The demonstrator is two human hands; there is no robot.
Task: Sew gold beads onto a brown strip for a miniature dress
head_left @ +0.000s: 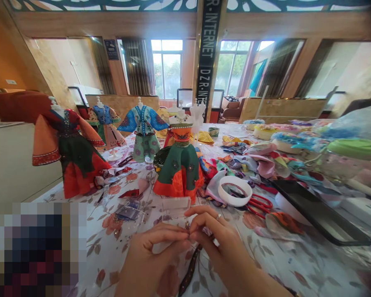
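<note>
My left hand point(156, 251) and my right hand point(214, 235) meet fingertip to fingertip low in the middle of the view, over a floral tablecloth point(297, 264). Both pinch a tiny bead-like piece point(187, 225) between thumb and fingers. A dark patterned ribbon strip point(190, 270) hangs down between my wrists. A ring shows on a finger of my right hand. Just beyond the fingertips lies a small clear plastic box point(175, 203), and behind it stands a doll mannequin in a green and orange dress point(179, 167).
More dressed mannequins stand at the left: red and green point(69, 152), pink point(106, 123), blue point(145, 128). A white tape roll point(235, 190), red scissors point(259, 204), a dark tray point(318, 212), fabric scraps point(256, 161) and lidded jars point(343, 161) crowd the right.
</note>
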